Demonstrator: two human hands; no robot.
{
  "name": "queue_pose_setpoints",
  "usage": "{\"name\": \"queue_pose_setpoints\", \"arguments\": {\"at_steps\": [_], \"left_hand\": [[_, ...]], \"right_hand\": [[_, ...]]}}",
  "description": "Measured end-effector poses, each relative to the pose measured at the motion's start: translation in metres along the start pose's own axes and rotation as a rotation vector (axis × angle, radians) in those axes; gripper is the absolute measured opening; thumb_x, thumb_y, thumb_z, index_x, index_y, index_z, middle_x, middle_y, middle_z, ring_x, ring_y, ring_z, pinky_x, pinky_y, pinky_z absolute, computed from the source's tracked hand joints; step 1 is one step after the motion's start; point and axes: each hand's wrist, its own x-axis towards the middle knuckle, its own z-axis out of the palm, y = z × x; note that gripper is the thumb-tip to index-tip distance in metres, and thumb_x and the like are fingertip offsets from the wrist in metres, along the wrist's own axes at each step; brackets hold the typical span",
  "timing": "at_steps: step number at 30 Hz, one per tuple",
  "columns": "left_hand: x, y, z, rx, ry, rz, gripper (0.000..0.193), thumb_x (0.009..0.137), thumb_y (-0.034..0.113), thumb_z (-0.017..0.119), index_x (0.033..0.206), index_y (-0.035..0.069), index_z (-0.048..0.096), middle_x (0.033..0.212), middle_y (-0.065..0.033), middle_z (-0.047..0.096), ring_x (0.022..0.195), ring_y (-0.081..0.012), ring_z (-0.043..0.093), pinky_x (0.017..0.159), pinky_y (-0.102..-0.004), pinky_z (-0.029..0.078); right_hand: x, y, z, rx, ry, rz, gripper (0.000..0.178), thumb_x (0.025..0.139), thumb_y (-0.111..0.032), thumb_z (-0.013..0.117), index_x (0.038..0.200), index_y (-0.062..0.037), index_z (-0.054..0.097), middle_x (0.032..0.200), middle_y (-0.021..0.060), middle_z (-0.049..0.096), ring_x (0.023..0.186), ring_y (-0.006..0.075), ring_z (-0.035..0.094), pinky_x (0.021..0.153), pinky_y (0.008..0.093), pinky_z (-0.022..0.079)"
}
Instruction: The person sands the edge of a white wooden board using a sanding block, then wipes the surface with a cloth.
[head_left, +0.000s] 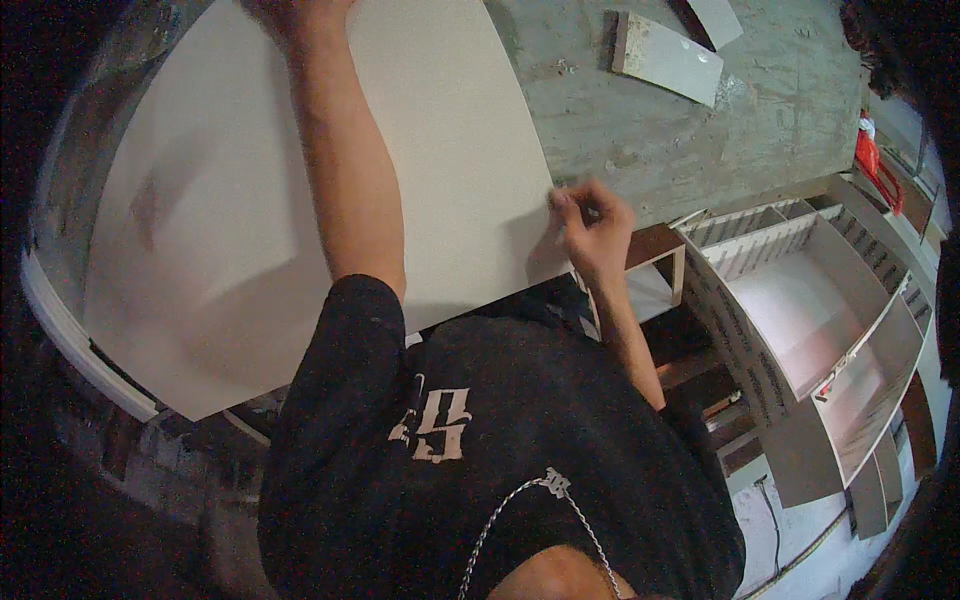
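- Head cam: left of a side-by-side fisheye pair, worn on the person, frame upright, unmirrored.
- Aimed steeply down; wearer's black shirt (540, 410) fills lower middle, nearest the lens.
- Looks out over pale panel (450, 150), upper left to centre, and greenish surface (690, 150), upper right.
- Close range: left hand (300, 12) clipped by top edge, right hand (600, 225) right of centre.
- Straight edges bow; corners black.

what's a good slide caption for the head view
Left hand stretched across a large off-white panel, right hand at its edge, an open partitioned box to the right.
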Motion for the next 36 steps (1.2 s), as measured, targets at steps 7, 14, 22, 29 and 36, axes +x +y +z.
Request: {"name": "queue_pose_setpoints", "arguments": {"at_steps": [7, 14, 22, 29, 36], "left_hand": [[0.004, -0.004, -0.005, 0.028, -0.002, 0.008, 0.056, 0.089, 0.054, 0.059, 0.125, 0.012, 0.061, 0.127, -0.0148, 0.060, 0.122, -0.0363, 0.050, 0.107, -0.0537, 0.030], [0.005, -0.002, -0.008, 0.044, -0.033, -0.022, 0.058, 0.089, 0.054, 0.058, 0.126, 0.009, 0.060, 0.128, -0.0138, 0.059, 0.123, -0.0357, 0.050, 0.107, -0.0540, 0.029], [0.001, 0.004, -0.003, 0.046, -0.010, -0.016, 0.056, 0.090, 0.052, 0.059, 0.127, 0.010, 0.059, 0.131, -0.0130, 0.058, 0.124, -0.0348, 0.049, 0.110, -0.0539, 0.027], [0.001, 0.009, -0.013, 0.017, -0.028, -0.030, 0.055, 0.090, 0.050, 0.060, 0.126, 0.010, 0.060, 0.132, -0.0135, 0.058, 0.124, -0.0350, 0.049, 0.110, -0.0538, 0.027], [-0.001, -0.004, -0.012, 0.001, 0.011, 0.015, 0.054, 0.090, 0.051, 0.059, 0.124, 0.010, 0.061, 0.130, -0.0139, 0.059, 0.124, -0.0351, 0.049, 0.109, -0.0533, 0.028]], "right_hand": [[0.002, 0.009, 0.000, 0.005, -0.048, 0.006, 0.016, 0.084, -0.011, 0.071, 0.076, 0.0012, 0.064, 0.062, 0.0078, 0.061, 0.058, 0.0109, 0.055, 0.056, 0.0277, 0.045], [0.002, 0.004, 0.000, -0.083, -0.056, -0.016, 0.013, 0.082, -0.008, 0.073, 0.077, 0.0007, 0.064, 0.067, 0.0084, 0.066, 0.062, 0.0120, 0.060, 0.059, 0.0287, 0.047], [0.015, -0.009, 0.006, -0.009, -0.026, -0.015, 0.012, 0.083, -0.005, 0.071, 0.076, 0.0009, 0.062, 0.070, 0.0090, 0.068, 0.063, 0.0129, 0.061, 0.061, 0.0284, 0.048], [0.004, -0.005, 0.000, -0.046, -0.034, -0.001, 0.014, 0.086, -0.005, 0.069, 0.077, 0.0005, 0.061, 0.068, 0.0072, 0.066, 0.062, 0.0108, 0.057, 0.061, 0.0264, 0.047], [-0.009, 0.004, -0.002, -0.036, -0.057, -0.014, 0.016, 0.087, -0.007, 0.069, 0.077, 0.0019, 0.061, 0.067, 0.0077, 0.066, 0.061, 0.0116, 0.057, 0.059, 0.0267, 0.046]]}}
